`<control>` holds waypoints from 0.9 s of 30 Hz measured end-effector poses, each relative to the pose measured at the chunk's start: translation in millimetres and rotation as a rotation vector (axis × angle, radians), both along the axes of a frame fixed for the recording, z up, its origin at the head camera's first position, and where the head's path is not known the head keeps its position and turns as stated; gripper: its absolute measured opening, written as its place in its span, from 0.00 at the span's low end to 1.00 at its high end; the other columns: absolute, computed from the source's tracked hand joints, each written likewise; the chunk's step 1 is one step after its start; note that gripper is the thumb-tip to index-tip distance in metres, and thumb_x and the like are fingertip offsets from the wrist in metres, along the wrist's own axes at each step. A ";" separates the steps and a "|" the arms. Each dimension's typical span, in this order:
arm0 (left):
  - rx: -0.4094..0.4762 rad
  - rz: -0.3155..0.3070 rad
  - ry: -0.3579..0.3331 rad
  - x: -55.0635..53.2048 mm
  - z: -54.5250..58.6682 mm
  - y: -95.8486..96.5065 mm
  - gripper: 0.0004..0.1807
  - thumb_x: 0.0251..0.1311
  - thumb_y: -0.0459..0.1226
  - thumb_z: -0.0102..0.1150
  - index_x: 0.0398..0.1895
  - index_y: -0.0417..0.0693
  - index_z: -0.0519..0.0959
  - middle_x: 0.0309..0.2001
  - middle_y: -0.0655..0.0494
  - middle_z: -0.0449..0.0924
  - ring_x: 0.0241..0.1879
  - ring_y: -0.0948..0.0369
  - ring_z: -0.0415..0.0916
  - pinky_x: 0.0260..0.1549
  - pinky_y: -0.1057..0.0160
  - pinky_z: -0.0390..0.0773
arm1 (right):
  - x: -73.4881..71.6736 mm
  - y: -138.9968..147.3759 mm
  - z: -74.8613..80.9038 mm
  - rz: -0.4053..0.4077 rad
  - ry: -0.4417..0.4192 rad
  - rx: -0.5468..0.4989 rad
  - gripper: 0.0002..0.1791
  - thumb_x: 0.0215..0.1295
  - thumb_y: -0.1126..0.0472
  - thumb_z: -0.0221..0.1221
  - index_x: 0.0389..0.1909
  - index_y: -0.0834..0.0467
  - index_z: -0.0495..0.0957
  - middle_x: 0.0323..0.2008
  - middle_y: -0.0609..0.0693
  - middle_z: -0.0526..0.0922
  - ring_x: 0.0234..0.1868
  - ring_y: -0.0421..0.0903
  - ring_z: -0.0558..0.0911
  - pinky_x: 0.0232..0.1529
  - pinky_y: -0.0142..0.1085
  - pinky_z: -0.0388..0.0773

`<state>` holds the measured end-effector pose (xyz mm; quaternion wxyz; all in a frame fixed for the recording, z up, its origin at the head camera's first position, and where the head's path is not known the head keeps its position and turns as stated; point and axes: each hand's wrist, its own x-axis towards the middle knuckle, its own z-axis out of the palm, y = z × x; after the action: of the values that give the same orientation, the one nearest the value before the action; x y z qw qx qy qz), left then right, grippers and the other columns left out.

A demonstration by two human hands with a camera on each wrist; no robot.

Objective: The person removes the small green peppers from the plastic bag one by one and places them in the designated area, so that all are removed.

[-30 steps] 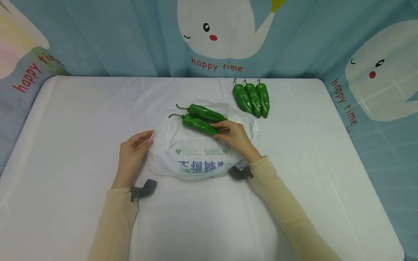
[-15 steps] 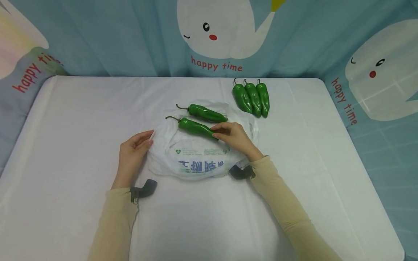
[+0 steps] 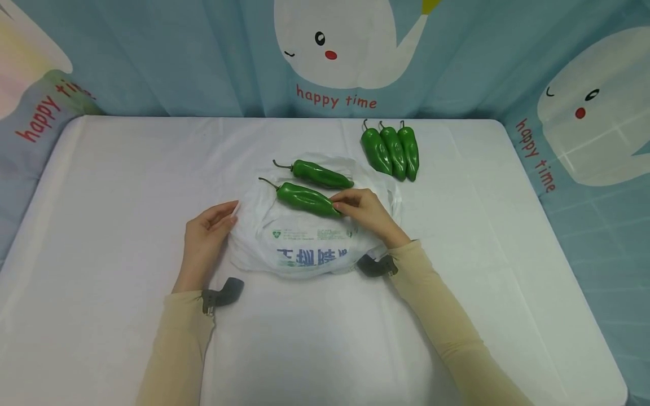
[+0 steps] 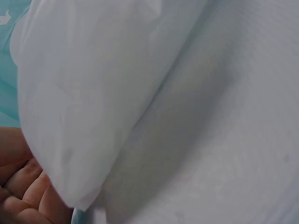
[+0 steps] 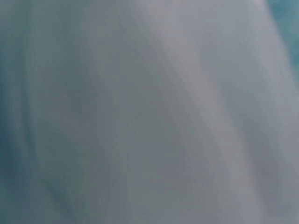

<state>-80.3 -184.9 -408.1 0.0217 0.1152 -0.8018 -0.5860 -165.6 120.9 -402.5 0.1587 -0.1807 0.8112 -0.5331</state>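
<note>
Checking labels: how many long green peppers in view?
5. Three long green peppers side by side near the far edge of the white table; one pepper on the white plastic bag; a nearer pepper over the bag, pinched by the right hand. Any inside would be hidden.

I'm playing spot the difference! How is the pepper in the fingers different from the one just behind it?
The right hand pinches the front pepper near its tip, but no hand touches the back pepper. The front pepper is closer to the blue writing; the back pepper is farther from it. Both are green and shiny, with thin stems pointing left in the picture.
</note>
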 end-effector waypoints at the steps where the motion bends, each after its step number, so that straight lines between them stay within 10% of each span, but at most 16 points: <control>1: -0.001 0.000 -0.001 0.0 0.3 0.0 0.19 0.64 0.33 0.56 0.58 0.38 0.75 0.56 0.43 0.76 0.52 0.66 0.75 0.47 0.79 0.72 | 0.0 -0.2 0.0 -0.007 0.006 0.004 0.11 0.64 0.67 0.58 0.45 0.69 0.80 0.41 0.60 0.83 0.41 0.49 0.82 0.44 0.34 0.79; 27: -0.006 0.009 0.000 -1.1 -1.1 0.5 0.19 0.64 0.34 0.57 0.58 0.39 0.75 0.56 0.43 0.76 0.50 0.68 0.76 0.47 0.79 0.72 | 3.7 -7.3 -1.5 0.000 0.292 0.050 0.17 0.52 0.72 0.67 0.45 0.67 0.80 0.45 0.58 0.82 0.45 0.51 0.81 0.48 0.33 0.78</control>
<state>-81.4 -184.4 -409.2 0.0247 0.1187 -0.8031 -0.5833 -161.9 113.6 -404.0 0.0434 -0.2520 0.8387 -0.4808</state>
